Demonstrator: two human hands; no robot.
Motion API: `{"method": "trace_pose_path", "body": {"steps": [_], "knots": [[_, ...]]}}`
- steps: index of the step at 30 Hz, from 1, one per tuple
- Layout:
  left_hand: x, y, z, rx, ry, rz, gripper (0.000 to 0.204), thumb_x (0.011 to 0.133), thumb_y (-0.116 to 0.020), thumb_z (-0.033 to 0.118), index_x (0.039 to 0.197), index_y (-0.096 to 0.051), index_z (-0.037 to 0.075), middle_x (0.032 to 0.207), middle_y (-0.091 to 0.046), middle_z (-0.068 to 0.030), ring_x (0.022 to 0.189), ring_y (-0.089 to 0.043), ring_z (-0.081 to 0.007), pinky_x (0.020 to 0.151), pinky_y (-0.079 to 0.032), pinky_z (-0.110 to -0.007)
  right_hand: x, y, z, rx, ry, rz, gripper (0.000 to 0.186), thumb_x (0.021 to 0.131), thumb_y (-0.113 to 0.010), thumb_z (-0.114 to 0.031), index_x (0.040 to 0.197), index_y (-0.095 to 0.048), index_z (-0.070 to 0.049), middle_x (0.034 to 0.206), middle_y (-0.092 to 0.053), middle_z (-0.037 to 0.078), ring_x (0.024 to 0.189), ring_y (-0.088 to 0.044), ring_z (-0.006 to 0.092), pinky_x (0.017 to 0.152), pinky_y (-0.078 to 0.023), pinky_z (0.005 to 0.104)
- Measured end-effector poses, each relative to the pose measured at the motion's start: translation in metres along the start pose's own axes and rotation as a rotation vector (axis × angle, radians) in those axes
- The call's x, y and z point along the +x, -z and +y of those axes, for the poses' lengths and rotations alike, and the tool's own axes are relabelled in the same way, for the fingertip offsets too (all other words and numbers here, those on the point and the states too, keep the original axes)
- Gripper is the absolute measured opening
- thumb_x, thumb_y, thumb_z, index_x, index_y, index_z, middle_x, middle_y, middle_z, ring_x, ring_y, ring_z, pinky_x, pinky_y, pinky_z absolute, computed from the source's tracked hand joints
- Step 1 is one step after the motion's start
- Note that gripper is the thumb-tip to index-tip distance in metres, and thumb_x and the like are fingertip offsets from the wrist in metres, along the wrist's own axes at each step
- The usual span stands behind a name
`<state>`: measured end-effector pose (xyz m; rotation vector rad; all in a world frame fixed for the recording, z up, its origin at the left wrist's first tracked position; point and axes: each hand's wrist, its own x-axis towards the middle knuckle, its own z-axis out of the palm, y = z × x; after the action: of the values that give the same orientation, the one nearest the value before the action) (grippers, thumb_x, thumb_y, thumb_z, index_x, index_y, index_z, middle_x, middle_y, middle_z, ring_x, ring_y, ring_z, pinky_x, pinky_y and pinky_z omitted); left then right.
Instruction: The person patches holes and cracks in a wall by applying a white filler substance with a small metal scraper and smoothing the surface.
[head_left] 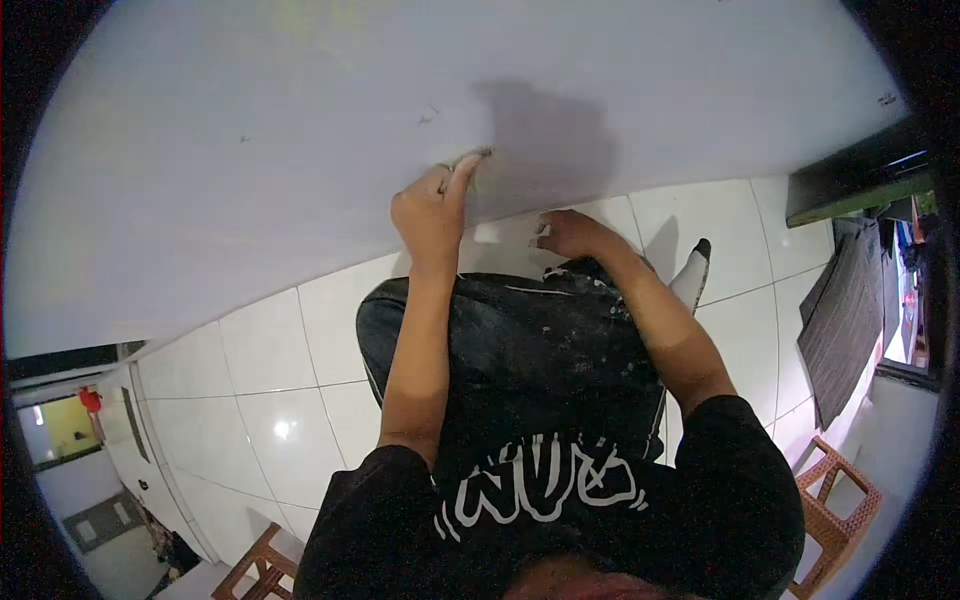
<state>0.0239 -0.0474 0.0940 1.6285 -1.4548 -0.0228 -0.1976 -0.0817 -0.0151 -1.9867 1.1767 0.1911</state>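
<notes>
My left hand (432,215) is raised against the pale wall (300,130), its fingers curled in and its thumb stretched along the surface. At the thumb tip there is a small dark spot or bit (487,152); whether it is held or is part of the wall, I cannot tell. What the curled fingers hold, if anything, is hidden. Lower and to the right, my right hand (582,236) hangs loosely bent over my knee, near the foot of the wall. Its thumb and fingers are apart, and I see nothing held between them.
I sit on a white tiled floor (265,425), legs folded in dark, stained trousers (540,340). A socked foot (692,275) sticks out at right. Brown woven chairs (835,500) stand behind on both sides. Grey striped cloth (845,310) hangs at right; a doorway (60,430) lies at left.
</notes>
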Motion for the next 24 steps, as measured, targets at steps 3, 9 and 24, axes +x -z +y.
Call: {"method": "trace_pose_path", "body": {"steps": [3,9,24], "knots": [[-0.004,-0.004,0.003,-0.063,-0.005,0.027,0.052,0.083,-0.076,0.034,0.053,-0.049,0.001,0.047,-0.037,-0.0114,0.045,-0.025,-0.023,0.042,-0.029,-0.034,-0.004,0.003,-0.004,-0.012,-0.012,0.061,0.05,0.09,-0.062,-0.046,0.118,-0.062,-0.005,0.116,-0.064,0.022,0.111,-0.059,0.0373,0.095,-0.045,0.045],[0.001,0.001,0.0,-0.083,-0.023,0.096,0.051,0.083,-0.076,0.032,0.053,-0.049,0.001,0.047,-0.038,-0.0109,0.042,-0.027,-0.0206,0.042,-0.029,-0.033,-0.007,0.005,-0.01,-0.032,0.009,0.013,0.05,0.09,-0.062,-0.047,0.117,-0.063,-0.005,0.115,-0.064,0.022,0.109,-0.06,0.037,0.094,-0.046,0.0449],[-0.004,-0.006,0.004,-0.069,-0.125,0.085,0.051,0.086,-0.073,0.033,0.052,-0.051,0.002,0.046,-0.038,-0.0105,0.043,-0.03,-0.0214,0.042,-0.031,-0.033,-0.013,0.012,-0.017,0.033,0.056,0.088,0.05,0.09,-0.062,-0.046,0.114,-0.063,-0.003,0.108,-0.066,0.021,0.105,-0.061,0.035,0.09,-0.047,0.0443]]}}
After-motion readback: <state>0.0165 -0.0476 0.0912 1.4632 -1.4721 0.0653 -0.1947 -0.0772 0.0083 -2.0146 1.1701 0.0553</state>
